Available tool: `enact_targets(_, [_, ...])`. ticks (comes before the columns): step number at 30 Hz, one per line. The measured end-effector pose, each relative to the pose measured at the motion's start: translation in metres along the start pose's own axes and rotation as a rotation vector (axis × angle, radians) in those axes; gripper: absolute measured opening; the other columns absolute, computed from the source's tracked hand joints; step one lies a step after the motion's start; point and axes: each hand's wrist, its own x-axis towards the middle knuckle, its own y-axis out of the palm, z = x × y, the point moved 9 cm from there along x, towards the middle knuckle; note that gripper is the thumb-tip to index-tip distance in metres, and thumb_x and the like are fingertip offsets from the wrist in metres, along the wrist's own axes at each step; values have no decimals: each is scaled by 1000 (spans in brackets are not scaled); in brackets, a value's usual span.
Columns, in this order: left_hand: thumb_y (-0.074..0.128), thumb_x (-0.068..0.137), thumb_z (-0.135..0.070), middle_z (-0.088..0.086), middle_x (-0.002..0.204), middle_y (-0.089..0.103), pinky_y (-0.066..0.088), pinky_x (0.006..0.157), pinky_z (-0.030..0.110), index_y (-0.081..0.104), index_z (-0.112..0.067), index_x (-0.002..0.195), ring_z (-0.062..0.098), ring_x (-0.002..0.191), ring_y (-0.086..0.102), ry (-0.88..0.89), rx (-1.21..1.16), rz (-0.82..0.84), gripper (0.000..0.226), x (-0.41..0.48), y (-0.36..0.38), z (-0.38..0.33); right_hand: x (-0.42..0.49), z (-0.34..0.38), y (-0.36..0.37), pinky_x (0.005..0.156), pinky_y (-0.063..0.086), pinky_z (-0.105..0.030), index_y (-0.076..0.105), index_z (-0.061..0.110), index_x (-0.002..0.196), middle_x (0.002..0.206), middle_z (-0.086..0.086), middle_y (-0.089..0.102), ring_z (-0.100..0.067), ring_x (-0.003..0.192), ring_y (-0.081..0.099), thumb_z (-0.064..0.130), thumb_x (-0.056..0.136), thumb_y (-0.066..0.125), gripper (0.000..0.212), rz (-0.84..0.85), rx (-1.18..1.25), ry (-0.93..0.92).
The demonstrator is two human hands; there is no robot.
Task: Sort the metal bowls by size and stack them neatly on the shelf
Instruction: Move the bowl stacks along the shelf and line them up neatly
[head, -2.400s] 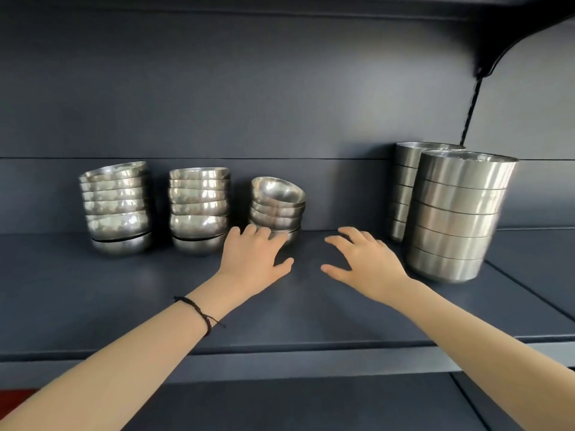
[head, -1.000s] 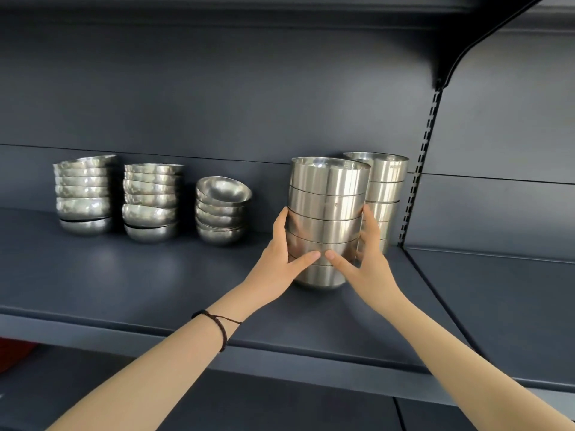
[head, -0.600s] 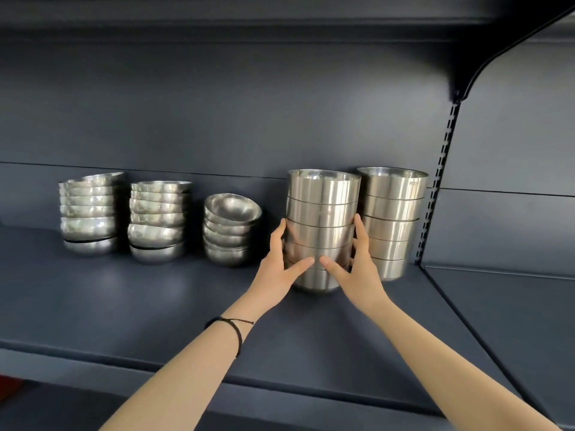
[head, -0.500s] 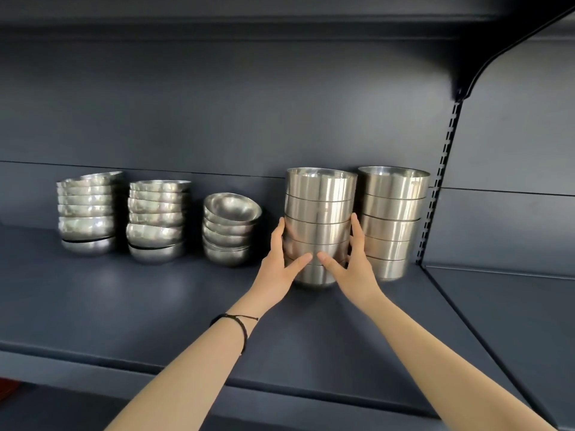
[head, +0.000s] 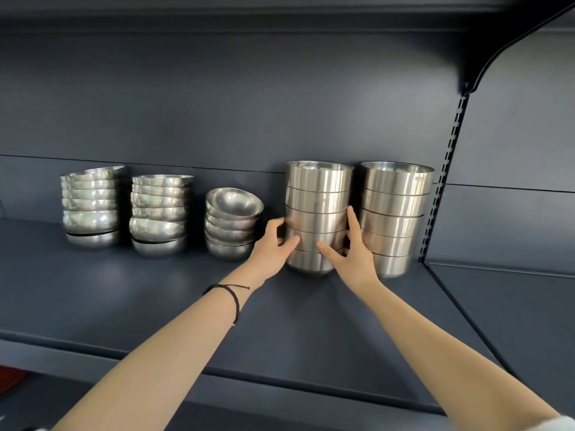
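Both hands on one tall stack of straight-sided metal bowls point(head: 319, 197).

- Left hand point(head: 273, 244): thumb on the front of the stack, fingers curled round its left side. The fingertips are motion-blurred and cannot be counted.
- Right hand point(head: 351, 253): thumb on the front, forefinger up the right side, other fingers hidden behind the stack.
- The two hands cover part of the stack's foot. It looks to be down on the shelf point(head: 124, 290), but contact is not certain.
- Second tall stack point(head: 395, 206), just right of the right hand: its lower edge is smeared.
- Forearms are cut off by the bottom edge. There is a dark cord bracelet point(head: 233, 293) on the left wrist.

Against earlier looks: 2.4 s ago both hands were spread flat above the shelf and this stack stood in front of the second one. The two stacks are now side by side near the back wall. Half a second ago the left forefinger pointed straight up the side; it is now bent round.

Room:
- Only a narrow slot between the tall stacks, and the right forefinger fills it.
- A small gap lies left of the left hand before a short stack of round bowls point(head: 231, 225). Two taller round-bowl stacks point(head: 160, 213) point(head: 91, 206) stand further left.
- The slotted upright point(head: 441, 194) stands just past the second stack.
- Bare shelf runs from both wrists to the front edge.
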Motion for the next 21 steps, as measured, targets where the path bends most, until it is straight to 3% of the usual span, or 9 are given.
enact_targets(3, [52,98,-41,-1,118,63,52,92,35,58,-24,121,15,106,59,-1,192,0,29,-11,-26,-4,-8,-6,-11,88,50,-33,27,33,153,132,-3,58,-25,110,58,44,88,69,78,-24,-165,107])
enact_targets(6, [53,97,-44,-11,120,63,51,87,28,61,-29,116,6,104,59,68,418,76,25,-39,-43,-2,-17,-13,-14,77,52,-36,57,17,124,102,1,66,-21,91,59,46,92,60,44,9,-516,165])
enact_targets(9, [47,99,-49,-12,127,57,43,85,30,56,-30,127,9,112,54,120,809,45,36,-65,-59,6,-28,-2,-3,73,51,-33,59,18,111,101,0,68,-24,91,62,47,94,55,34,95,-768,68])
enact_targets(11, [43,100,-49,-7,130,55,41,85,31,52,-29,132,16,116,53,156,1002,-2,39,-74,-70,12,-37,11,12,72,49,-32,59,22,115,108,1,68,-25,96,64,49,95,52,34,155,-874,-26])
enact_targets(14, [42,100,-51,-6,132,55,42,88,32,51,-30,134,17,119,52,163,1083,-43,41,-82,-92,22,-52,30,44,72,44,-32,52,24,131,123,1,60,-24,105,62,52,96,51,44,239,-914,-168])
enact_targets(21, [42,100,-50,-4,135,54,44,90,33,50,-27,137,18,123,51,270,1232,-142,45,-66,-143,25,-50,66,109,85,52,-36,35,30,147,142,5,42,-21,125,48,48,94,55,59,311,-916,-295])
